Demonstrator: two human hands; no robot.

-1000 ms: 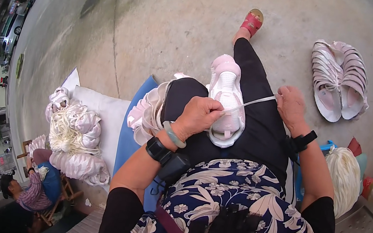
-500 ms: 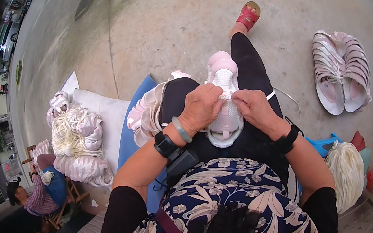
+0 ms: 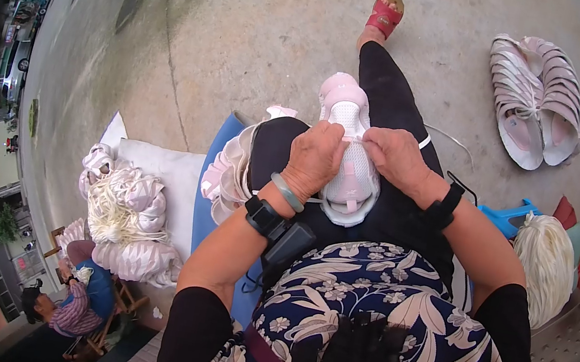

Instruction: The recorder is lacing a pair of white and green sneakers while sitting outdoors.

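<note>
A pink and white shoe upper [image 3: 354, 180] lies across my lap, its pink heel end pointing away from me. My left hand [image 3: 315, 156] is closed at the left edge of its lacing opening, thumb and fingers pinched together. Opposite it, my right hand [image 3: 397, 162] pinches at the right edge. A thin white shoelace seems to run between the fingertips, which mostly cover it. Loose white lace [image 3: 458, 141] trails over my right thigh toward the ground. More shoe uppers [image 3: 230, 171] are stacked beside my left thigh.
A bundle of nested pink and white uppers [image 3: 529, 106] lies on the concrete ahead right. A hank of white laces [image 3: 543, 262] hangs at my right near a blue plastic stool [image 3: 506, 219]. Tied uppers with laces [image 3: 121, 203] lie left; beyond sits another person [image 3: 81, 307].
My hands have drawn slightly apart over the upper, the right one moving up and outward. The view has shifted a little; the upper stays on my lap.
</note>
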